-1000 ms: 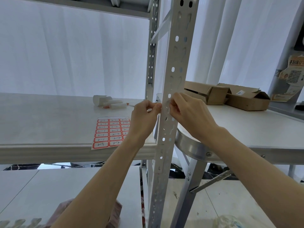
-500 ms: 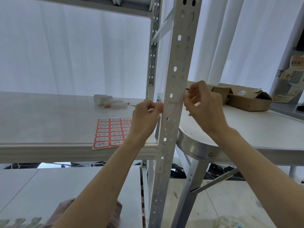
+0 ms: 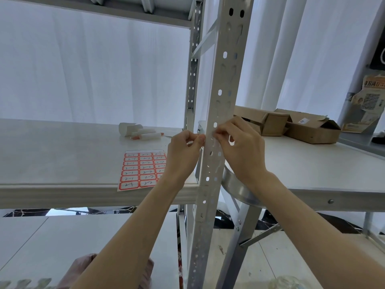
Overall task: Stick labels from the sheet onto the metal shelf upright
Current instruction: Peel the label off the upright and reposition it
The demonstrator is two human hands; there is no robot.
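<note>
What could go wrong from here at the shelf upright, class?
The upright is full of punched holes where the left hand and right hand meet, so a label may bridge a hole and stick poorly. The label sheet lies at the edge of the shelf beside the left forearm; a nudge could knock it off.

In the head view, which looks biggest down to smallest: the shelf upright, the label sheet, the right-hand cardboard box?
1. shelf upright
2. label sheet and cardboard box: alike; box sits farther off.

Label sheet [image 3: 137,170] right columns hidden behind left hand [image 3: 183,151].
</note>
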